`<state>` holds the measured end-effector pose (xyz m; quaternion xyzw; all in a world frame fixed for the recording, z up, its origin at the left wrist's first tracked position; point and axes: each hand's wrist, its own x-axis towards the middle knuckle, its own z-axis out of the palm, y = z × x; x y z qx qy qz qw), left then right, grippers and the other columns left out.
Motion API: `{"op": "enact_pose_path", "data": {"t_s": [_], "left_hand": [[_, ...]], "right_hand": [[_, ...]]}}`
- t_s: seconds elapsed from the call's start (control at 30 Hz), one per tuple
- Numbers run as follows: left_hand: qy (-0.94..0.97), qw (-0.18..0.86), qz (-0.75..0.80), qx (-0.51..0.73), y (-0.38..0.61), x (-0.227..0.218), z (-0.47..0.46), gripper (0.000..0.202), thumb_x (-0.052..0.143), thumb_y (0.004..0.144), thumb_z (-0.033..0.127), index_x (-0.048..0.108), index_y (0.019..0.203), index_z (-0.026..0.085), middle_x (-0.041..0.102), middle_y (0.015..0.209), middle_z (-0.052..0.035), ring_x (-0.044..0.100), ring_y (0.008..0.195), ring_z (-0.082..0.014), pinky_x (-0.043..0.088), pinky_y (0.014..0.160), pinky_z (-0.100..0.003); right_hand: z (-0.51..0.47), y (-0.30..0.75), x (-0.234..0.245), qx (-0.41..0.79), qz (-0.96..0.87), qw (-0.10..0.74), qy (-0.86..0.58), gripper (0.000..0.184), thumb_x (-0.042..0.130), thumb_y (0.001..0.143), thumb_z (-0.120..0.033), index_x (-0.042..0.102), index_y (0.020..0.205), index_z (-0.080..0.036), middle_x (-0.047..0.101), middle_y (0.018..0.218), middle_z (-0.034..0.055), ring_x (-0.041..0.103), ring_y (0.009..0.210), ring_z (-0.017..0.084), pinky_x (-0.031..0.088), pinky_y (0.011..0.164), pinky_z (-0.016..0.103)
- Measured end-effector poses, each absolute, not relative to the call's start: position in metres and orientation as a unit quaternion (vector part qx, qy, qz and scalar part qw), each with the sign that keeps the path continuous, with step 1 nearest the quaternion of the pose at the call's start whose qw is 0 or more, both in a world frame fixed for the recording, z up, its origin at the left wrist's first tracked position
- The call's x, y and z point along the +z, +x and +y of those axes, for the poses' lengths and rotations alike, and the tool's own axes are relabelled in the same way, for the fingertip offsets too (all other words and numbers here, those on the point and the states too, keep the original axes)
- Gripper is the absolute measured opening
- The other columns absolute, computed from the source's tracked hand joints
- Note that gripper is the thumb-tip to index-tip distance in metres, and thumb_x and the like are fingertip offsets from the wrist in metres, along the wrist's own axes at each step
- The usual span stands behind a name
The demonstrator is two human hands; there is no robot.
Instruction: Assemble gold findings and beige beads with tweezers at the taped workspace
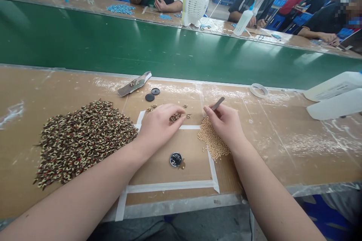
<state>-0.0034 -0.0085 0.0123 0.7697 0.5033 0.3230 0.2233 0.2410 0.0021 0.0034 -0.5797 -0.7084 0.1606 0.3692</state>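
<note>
My left hand is closed, its thumb and fingers curled around several small brown-and-cream pieces. Grey metal tweezers stick up out of my closed right hand; their tips are hidden. That hand is over the left side of a pile of small tan beads. Between my forearms, a small round dish of dark, shiny liquid sits on the table inside white tape lines. Left of my left hand spreads a large heap of brown, cream and red pieces.
Black round caps and a camouflage-patterned strip lie beyond my left hand. A tape roll and white bottles are at the right. Past the green belt, people work beside a white fan.
</note>
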Motion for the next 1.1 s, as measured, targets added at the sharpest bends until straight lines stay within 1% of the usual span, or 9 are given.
{"op": "enact_pose_path", "data": {"t_s": [0.1, 0.13, 0.2, 0.4, 0.7, 0.87, 1.0, 1.1], "left_hand": [[0.734, 0.263, 0.522, 0.347, -0.0015, 0.0166, -0.0116, 0.014, 0.064, 0.098, 0.035, 0.075, 0.103, 0.028, 0.078, 0.099, 0.0011, 0.058, 0.069, -0.0154, 0.044, 0.072, -0.031], [0.725, 0.275, 0.526, 0.351, -0.0011, 0.0168, -0.0122, 0.014, 0.065, 0.097, 0.036, 0.076, 0.102, 0.028, 0.077, 0.095, 0.0017, 0.055, 0.065, -0.0144, 0.043, 0.068, -0.031], [0.71, 0.297, 0.528, 0.359, -0.0004, 0.0162, -0.0128, 0.015, 0.066, 0.097, 0.038, 0.076, 0.101, 0.027, 0.076, 0.09, 0.0021, 0.054, 0.062, -0.0131, 0.043, 0.065, -0.03], [0.677, 0.349, 0.526, 0.379, 0.0008, 0.0135, -0.013, 0.017, 0.068, 0.095, 0.039, 0.077, 0.102, 0.026, 0.077, 0.094, 0.0011, 0.058, 0.063, -0.0114, 0.047, 0.066, -0.029], [0.651, 0.398, 0.517, 0.387, 0.0012, 0.0137, -0.0099, 0.022, 0.068, 0.095, 0.041, 0.077, 0.101, 0.022, 0.077, 0.093, -0.0023, 0.065, 0.073, -0.0144, 0.051, 0.069, -0.03], [0.651, 0.405, 0.51, 0.389, 0.0017, 0.0109, -0.0106, 0.022, 0.068, 0.094, 0.041, 0.076, 0.101, 0.022, 0.077, 0.094, -0.0029, 0.065, 0.075, -0.0148, 0.051, 0.071, -0.031], [0.646, 0.415, 0.507, 0.392, 0.0018, 0.0107, -0.01, 0.023, 0.069, 0.094, 0.041, 0.076, 0.101, 0.021, 0.077, 0.096, -0.0037, 0.066, 0.077, -0.0152, 0.052, 0.075, -0.031], [0.632, 0.454, 0.489, 0.395, 0.0023, 0.0148, -0.0086, 0.021, 0.069, 0.094, 0.039, 0.075, 0.096, 0.019, 0.076, 0.092, -0.0034, 0.066, 0.08, -0.0148, 0.052, 0.076, -0.029]], "right_hand": [[0.0019, 0.2409, 0.0032, 0.162, -0.717, 0.363, -0.573, 0.032, 0.062, 0.1, -0.045, 0.069, 0.081, -0.02, 0.052, 0.058, -0.0035, 0.047, 0.053, 0.013, 0.035, 0.055, 0.031], [0.0022, 0.2409, 0.0027, 0.163, -0.722, 0.356, -0.571, 0.031, 0.063, 0.1, -0.044, 0.069, 0.08, -0.02, 0.052, 0.058, -0.0035, 0.048, 0.054, 0.013, 0.034, 0.055, 0.031], [0.003, 0.2411, 0.0015, 0.166, -0.729, 0.343, -0.569, 0.032, 0.063, 0.1, -0.044, 0.068, 0.078, -0.02, 0.053, 0.058, -0.0032, 0.048, 0.054, 0.013, 0.034, 0.055, 0.03], [0.0027, 0.2407, 0.0019, 0.167, -0.732, 0.324, -0.576, 0.034, 0.062, 0.099, -0.043, 0.066, 0.075, -0.019, 0.053, 0.057, -0.003, 0.046, 0.053, 0.012, 0.032, 0.054, 0.029], [0.0002, 0.2409, 0.0059, 0.157, -0.715, 0.359, -0.579, 0.03, 0.062, 0.099, -0.041, 0.07, 0.081, -0.018, 0.049, 0.058, -0.0036, 0.046, 0.054, 0.012, 0.035, 0.055, 0.029], [0.0041, 0.2418, 0.0016, 0.167, -0.715, 0.35, -0.582, 0.029, 0.065, 0.098, -0.042, 0.071, 0.082, -0.018, 0.053, 0.058, -0.0033, 0.048, 0.053, 0.012, 0.036, 0.055, 0.029], [0.0052, 0.2424, -0.0008, 0.174, -0.721, 0.343, -0.577, 0.029, 0.065, 0.099, -0.041, 0.072, 0.082, -0.018, 0.06, 0.062, -0.0013, 0.052, 0.056, 0.013, 0.038, 0.056, 0.03], [0.0012, 0.2394, 0.0015, 0.197, -0.706, 0.381, -0.564, 0.027, 0.068, 0.097, -0.041, 0.073, 0.083, -0.019, 0.064, 0.065, -0.0003, 0.054, 0.058, 0.013, 0.039, 0.056, 0.031]]}}
